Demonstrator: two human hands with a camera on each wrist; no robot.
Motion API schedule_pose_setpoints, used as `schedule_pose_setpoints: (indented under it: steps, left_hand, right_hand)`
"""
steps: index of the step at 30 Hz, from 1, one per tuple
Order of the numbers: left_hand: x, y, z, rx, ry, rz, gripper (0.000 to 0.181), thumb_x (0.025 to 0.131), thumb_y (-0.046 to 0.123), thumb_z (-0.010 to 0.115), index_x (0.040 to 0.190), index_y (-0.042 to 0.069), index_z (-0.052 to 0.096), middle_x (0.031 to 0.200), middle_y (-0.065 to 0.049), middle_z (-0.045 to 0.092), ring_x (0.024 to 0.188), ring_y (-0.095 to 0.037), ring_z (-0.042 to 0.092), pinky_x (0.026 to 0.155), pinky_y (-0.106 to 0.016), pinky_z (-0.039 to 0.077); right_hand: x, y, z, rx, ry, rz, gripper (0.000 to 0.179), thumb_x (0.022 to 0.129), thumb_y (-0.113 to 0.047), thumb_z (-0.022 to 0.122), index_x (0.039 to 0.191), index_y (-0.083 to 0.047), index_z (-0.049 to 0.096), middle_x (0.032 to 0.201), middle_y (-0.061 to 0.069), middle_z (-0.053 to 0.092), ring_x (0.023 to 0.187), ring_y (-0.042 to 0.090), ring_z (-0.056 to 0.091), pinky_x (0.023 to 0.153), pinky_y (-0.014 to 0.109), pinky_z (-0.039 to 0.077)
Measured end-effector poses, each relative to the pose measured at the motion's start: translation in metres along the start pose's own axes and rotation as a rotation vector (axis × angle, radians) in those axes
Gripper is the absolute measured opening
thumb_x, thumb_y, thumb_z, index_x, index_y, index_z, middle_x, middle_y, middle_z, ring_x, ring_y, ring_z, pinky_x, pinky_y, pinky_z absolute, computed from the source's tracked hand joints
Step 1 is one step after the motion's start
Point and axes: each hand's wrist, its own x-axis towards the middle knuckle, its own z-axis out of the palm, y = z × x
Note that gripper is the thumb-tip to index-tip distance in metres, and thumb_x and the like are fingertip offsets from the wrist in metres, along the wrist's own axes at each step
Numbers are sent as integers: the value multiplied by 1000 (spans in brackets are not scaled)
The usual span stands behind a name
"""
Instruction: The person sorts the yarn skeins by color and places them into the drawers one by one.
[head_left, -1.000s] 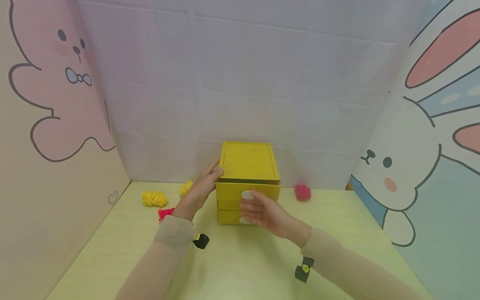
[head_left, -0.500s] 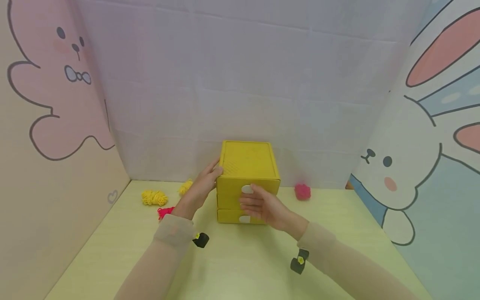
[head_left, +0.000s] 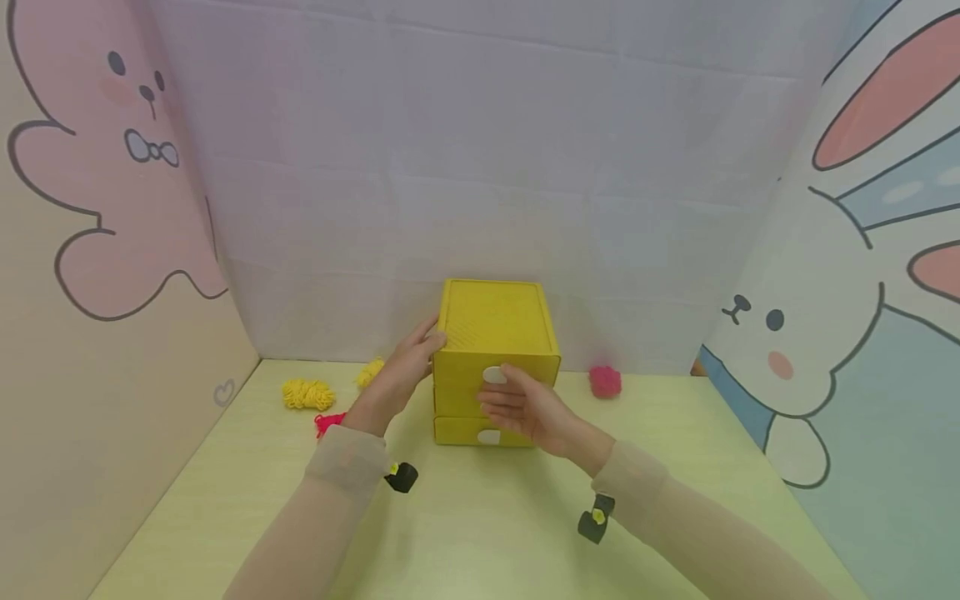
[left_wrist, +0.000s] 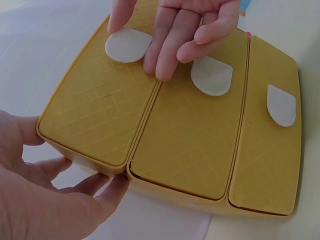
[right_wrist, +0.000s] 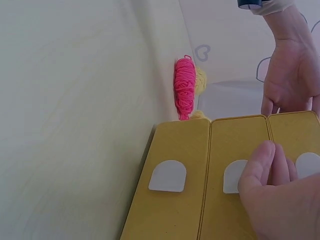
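A yellow drawer box [head_left: 497,317] stands against the back wall, its three drawers all flush in front. Each drawer front carries a rounded white tab [left_wrist: 281,106]. My left hand [head_left: 405,371] rests along the box's left side, thumb at the upper front edge and fingers spread on the side wall. In front, my right hand [head_left: 542,415] has its fingertips against the upper drawer fronts, thumb tip right beside the top white tab [left_wrist: 127,46]. The right fingers [left_wrist: 172,40] are loosely bent with nothing between them.
Yellow yarn [head_left: 307,394] lies at the table's left, with a second yellow bundle [head_left: 370,372] nearer the box. Pink-red yarn [right_wrist: 185,87] is partly hidden behind my left wrist in the head view. A dark pink bundle [head_left: 604,382] sits right of the box.
The top drawer, slightly out one second ago, has slid fully in. My right hand moved a little forward and up with it. The left hand stayed on the box's side.
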Motion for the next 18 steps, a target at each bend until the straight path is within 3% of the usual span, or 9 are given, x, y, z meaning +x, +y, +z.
schedule_pose_setpoints:
  steps: [12, 15, 18]
  left_hand:
    - [-2, -1, 1, -4, -1, 2, 64, 115, 36, 44, 172, 27, 15, 178, -7, 14, 162, -32, 19, 130, -56, 22]
    - [-1, 0, 0, -5, 0, 6, 64, 115, 35, 44, 172, 27, 16, 178, -6, 14, 162, -32, 19, 130, -57, 22]
    - [-1, 0, 0, -6, 5, 9, 64, 115, 34, 45, 172, 28, 17, 178, -5, 16, 162, -31, 21, 130, -57, 23]
  right_hand:
    - [-9, 1, -21, -149, -114, 14, 69, 113, -52, 42, 155, 3, 48, 153, 24, 57, 142, 47, 52, 119, 49, 45]
    - [-15, 3, -28, -155, -106, 21, 67, 114, -47, 42, 154, 6, 46, 152, 24, 58, 141, 47, 53, 121, 52, 43]
    - [-20, 6, -33, -165, -83, 34, 66, 114, -46, 43, 154, 7, 46, 151, 24, 58, 138, 47, 56, 117, 48, 48]
